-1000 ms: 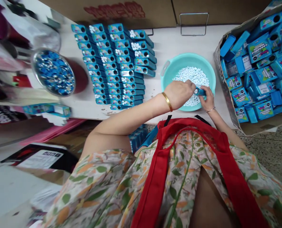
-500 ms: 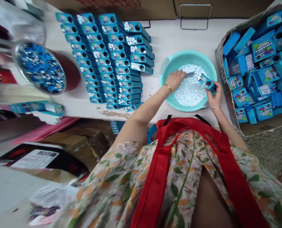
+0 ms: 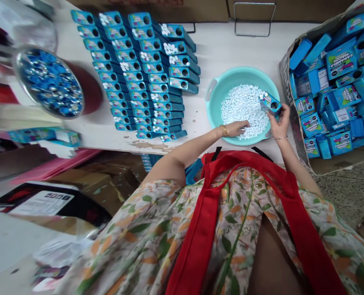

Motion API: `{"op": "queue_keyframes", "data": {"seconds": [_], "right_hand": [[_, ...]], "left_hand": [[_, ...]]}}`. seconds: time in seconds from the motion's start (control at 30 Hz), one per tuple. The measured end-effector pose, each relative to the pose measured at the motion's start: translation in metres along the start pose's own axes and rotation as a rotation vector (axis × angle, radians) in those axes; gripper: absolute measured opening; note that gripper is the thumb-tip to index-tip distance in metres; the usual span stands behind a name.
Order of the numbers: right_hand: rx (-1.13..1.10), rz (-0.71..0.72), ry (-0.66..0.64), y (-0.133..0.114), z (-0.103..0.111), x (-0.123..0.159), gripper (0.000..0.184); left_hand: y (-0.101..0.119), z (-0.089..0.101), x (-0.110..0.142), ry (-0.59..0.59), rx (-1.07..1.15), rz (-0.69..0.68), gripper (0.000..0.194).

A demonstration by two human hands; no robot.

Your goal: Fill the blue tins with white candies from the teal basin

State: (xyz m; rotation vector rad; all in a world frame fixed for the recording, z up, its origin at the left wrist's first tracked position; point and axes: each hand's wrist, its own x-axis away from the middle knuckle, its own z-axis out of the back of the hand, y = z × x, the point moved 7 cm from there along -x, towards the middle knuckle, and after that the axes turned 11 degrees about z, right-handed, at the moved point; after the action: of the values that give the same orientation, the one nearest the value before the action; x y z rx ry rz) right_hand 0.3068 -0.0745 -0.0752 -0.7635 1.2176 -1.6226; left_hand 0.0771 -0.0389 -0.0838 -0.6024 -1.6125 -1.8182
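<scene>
My right grip (image 3: 279, 124) holds a blue box (image 3: 270, 102) over the turquoise bowl (image 3: 226, 82); my left grip (image 3: 234, 128) dips into white pellets (image 3: 243, 102), tips obscured (holding any? I cannot tell). The bench (image 3: 197, 127) is chipped; a carton (image 3: 332, 167) runs out of view.

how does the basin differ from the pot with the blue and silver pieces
The basin is turquoise; the pot is dark red outside with a silvery rim. The basin holds small white pieces, the pot blue-and-silver pieces. The left hand is in the basin; no hand is at the pot. Both are round and open-topped.
</scene>
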Motion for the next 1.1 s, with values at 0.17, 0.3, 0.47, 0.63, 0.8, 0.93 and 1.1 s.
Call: {"op": "queue_keyframes", "data": {"seconds": [0.17, 0.3, 0.47, 0.63, 0.8, 0.93, 1.1], "right_hand": [[-0.022, 0.006, -0.023, -0.001, 0.002, -0.008, 0.073], [0.079, 0.034, -0.059, -0.014, -0.002, -0.006, 0.064], [0.125, 0.115, -0.187, -0.027, -0.019, 0.0, 0.05], [0.155, 0.202, -0.26, -0.032, -0.035, 0.007, 0.042], [0.132, 0.207, -0.28, -0.035, -0.046, 0.015, 0.04], [0.089, 0.152, -0.28, -0.033, -0.05, 0.018, 0.043], [0.027, 0.088, -0.281, -0.035, -0.05, 0.017, 0.048]], "left_hand": [[0.008, 0.037, 0.031, 0.117, 0.196, -0.077, 0.038], [0.036, 0.086, 0.072, 0.221, 0.118, -0.151, 0.035], [0.082, 0.129, 0.1, 0.289, -0.198, -0.102, 0.034], [0.125, 0.136, 0.1, 0.236, -0.53, 0.13, 0.035], [0.167, 0.13, 0.111, 0.22, -0.683, 0.334, 0.038], [0.174, 0.121, 0.117, 0.259, -0.706, 0.278, 0.037], [0.144, 0.121, 0.125, 0.368, -0.564, 0.15, 0.035]]}}
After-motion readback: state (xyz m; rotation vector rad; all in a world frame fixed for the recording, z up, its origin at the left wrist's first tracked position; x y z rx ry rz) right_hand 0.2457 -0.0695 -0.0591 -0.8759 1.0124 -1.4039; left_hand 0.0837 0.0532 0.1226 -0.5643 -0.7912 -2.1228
